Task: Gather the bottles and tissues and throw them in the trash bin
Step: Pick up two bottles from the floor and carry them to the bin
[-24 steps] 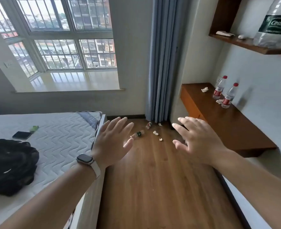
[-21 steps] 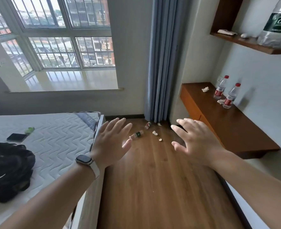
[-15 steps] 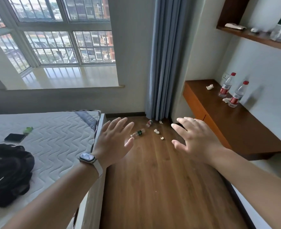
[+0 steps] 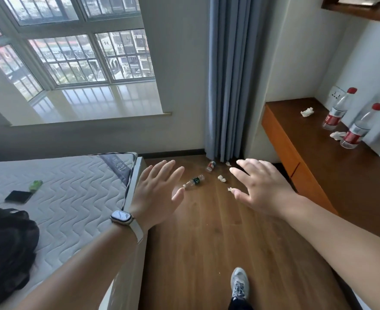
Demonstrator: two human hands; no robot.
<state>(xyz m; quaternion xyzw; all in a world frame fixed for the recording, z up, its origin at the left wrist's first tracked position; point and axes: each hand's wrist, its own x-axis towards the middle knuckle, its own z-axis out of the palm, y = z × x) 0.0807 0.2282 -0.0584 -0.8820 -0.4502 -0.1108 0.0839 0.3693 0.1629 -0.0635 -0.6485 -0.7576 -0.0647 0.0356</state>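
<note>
Reaching forward over the wooden floor [image 4: 207,242], the left hand [image 4: 155,193] and the right hand [image 4: 260,189] are both spread wide with fingers splayed, and neither has hold of anything. The litter lies well ahead of them by the foot of the blue curtain [image 4: 229,86]: a green-labelled bottle [image 4: 194,181] on its side, a red-labelled bottle [image 4: 211,166] also down nearer the curtain, and three small crumpled tissues, one close to the curtain hem [image 4: 228,163], one in the middle [image 4: 222,178] and one nearest the right thumb [image 4: 230,189]. More waits on the wooden desk [image 4: 332,175] to the right: two upright red-capped bottles, the far one [image 4: 337,109] and the near one [image 4: 357,127], with a tissue wad [image 4: 337,135] between them and another [image 4: 306,112] further left. No trash bin is in view. The floor bottles look like thin clear plastic and probably near empty, so light, easily dented and inclined to roll away at a touch; closing round the labelled waist from above should hold best. The desk bottles may hold water, though I cannot tell, and would then be heavier; grip them by the body below the neck. The tissues are soft and weightless, best pinched up with fingertips, several in one palm.
</note>
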